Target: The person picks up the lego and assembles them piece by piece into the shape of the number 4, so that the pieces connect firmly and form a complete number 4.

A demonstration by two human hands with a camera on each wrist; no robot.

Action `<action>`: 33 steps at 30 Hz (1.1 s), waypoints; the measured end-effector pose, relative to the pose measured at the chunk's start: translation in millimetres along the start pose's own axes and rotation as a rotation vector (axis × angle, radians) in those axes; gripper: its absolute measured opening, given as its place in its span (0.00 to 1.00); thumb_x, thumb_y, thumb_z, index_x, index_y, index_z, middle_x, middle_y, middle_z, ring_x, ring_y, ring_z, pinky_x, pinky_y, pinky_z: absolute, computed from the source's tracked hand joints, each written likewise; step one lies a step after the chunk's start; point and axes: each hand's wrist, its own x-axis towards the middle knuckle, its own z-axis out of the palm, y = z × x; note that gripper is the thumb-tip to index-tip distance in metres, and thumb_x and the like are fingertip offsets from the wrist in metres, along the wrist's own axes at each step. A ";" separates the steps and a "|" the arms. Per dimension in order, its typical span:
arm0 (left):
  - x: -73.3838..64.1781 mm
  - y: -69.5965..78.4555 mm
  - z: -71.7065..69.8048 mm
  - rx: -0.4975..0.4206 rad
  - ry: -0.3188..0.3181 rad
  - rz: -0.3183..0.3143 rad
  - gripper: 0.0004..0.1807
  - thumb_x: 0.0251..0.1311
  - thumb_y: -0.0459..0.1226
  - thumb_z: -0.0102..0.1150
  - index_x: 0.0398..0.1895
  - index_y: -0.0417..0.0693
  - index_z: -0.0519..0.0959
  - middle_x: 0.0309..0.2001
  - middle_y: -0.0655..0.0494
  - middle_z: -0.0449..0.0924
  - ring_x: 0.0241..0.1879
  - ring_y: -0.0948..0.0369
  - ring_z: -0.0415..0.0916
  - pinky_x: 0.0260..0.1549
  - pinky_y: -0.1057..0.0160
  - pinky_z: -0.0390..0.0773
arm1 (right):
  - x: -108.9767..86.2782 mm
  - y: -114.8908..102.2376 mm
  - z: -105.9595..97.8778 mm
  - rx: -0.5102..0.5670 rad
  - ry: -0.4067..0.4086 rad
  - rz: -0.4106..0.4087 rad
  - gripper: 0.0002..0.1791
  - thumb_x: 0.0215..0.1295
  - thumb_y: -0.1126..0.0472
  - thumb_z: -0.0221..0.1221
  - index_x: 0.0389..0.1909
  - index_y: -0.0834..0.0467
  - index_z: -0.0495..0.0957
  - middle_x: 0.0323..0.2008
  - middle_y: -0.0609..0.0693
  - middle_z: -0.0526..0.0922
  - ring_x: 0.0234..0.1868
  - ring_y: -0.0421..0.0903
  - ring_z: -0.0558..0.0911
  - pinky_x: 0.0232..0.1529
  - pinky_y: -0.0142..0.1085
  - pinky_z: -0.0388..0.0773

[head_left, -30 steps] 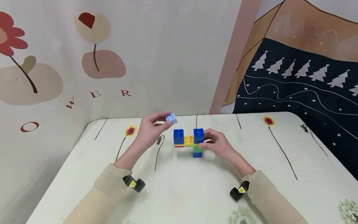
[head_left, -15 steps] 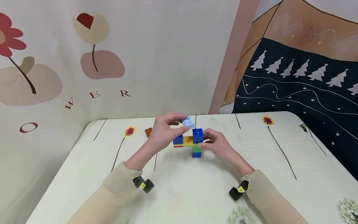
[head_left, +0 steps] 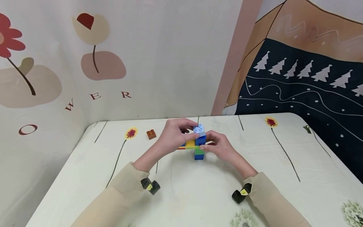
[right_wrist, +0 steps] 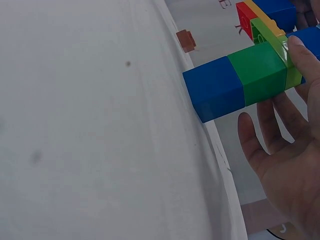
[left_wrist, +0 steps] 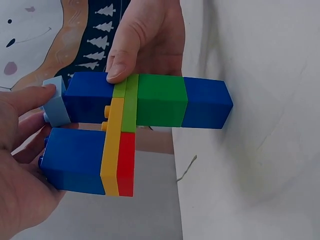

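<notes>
My left hand (head_left: 173, 136) pinches a light blue toy brick (head_left: 199, 130) between thumb and fingers. It sits right at the top of a dark blue brick (left_wrist: 90, 97), slightly tilted against it in the left wrist view. My right hand (head_left: 222, 145) holds the built structure from its right side, thumb at the light green plates (left_wrist: 131, 97). Below these come a green brick (left_wrist: 161, 101) and a dark blue base brick (right_wrist: 214, 90) standing on the table. Yellow (left_wrist: 112, 150) and red plates (left_wrist: 126, 165) reach out leftward, carrying another dark blue brick (left_wrist: 75, 160), mostly behind my left hand in the head view.
An orange-brown brick (head_left: 151, 134) lies on the table behind my left forearm. The flower-printed tablecloth (head_left: 181, 195) reaches back to a printed curtain (head_left: 170, 63). Each wrist wears a small black camera.
My left hand has moved right and down with the light blue brick, bringing it onto the right dark blue brick's top. The orange-brown brick has come into sight. The right hand stays in place.
</notes>
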 end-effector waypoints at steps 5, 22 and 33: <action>0.2 -0.4 -1.3 0.001 -0.013 -0.008 0.17 0.58 0.33 0.75 0.51 0.43 0.87 0.45 0.55 0.86 0.39 0.59 0.83 0.38 0.62 0.84 | 0.0 -1.3 0.3 -0.003 0.000 0.010 0.17 0.66 0.67 0.67 0.54 0.66 0.78 0.49 0.57 0.84 0.52 0.55 0.81 0.53 0.35 0.80; 1.2 -0.4 -1.2 -0.015 -0.030 -0.045 0.16 0.58 0.34 0.75 0.51 0.44 0.88 0.45 0.56 0.87 0.39 0.59 0.83 0.37 0.63 0.84 | -1.3 -5.8 0.6 -0.030 0.008 0.057 0.18 0.67 0.64 0.68 0.56 0.64 0.78 0.51 0.56 0.84 0.54 0.54 0.80 0.56 0.37 0.79; 1.3 -1.0 0.9 -0.061 -0.035 -0.094 0.17 0.58 0.35 0.75 0.51 0.45 0.88 0.42 0.55 0.88 0.36 0.56 0.83 0.35 0.62 0.84 | -1.5 -5.3 0.5 -0.029 0.009 0.060 0.18 0.67 0.65 0.68 0.55 0.64 0.78 0.50 0.56 0.84 0.53 0.54 0.80 0.56 0.38 0.79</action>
